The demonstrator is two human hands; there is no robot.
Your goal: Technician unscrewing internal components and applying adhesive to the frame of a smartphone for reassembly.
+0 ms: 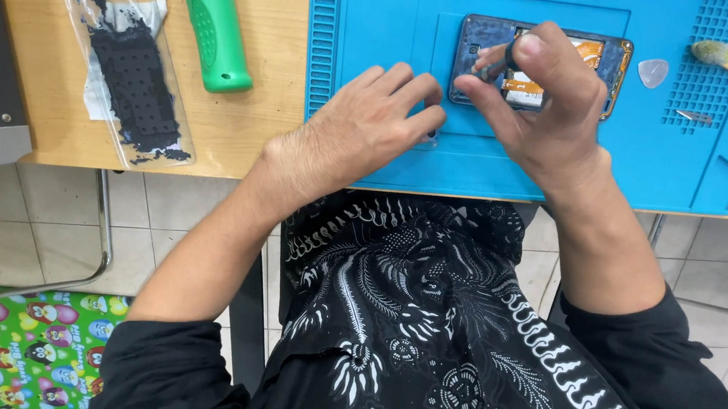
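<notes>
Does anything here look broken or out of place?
The phone on the blue mat lies opened, back cover off and insides bare, under the right hand. On the wooden table's left, a clear bag holds a ragged black sheet.

Bright, even daylight; soft shadows under the hands, sharp focus, slight wide-angle edge stretch.

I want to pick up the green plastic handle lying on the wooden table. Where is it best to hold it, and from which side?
Grasp the green plastic handle across its ribbed middle, coming from above. It lies flat on the wooden table, with open space on both long sides between the clear plastic bag and the blue silicone mat.
</notes>
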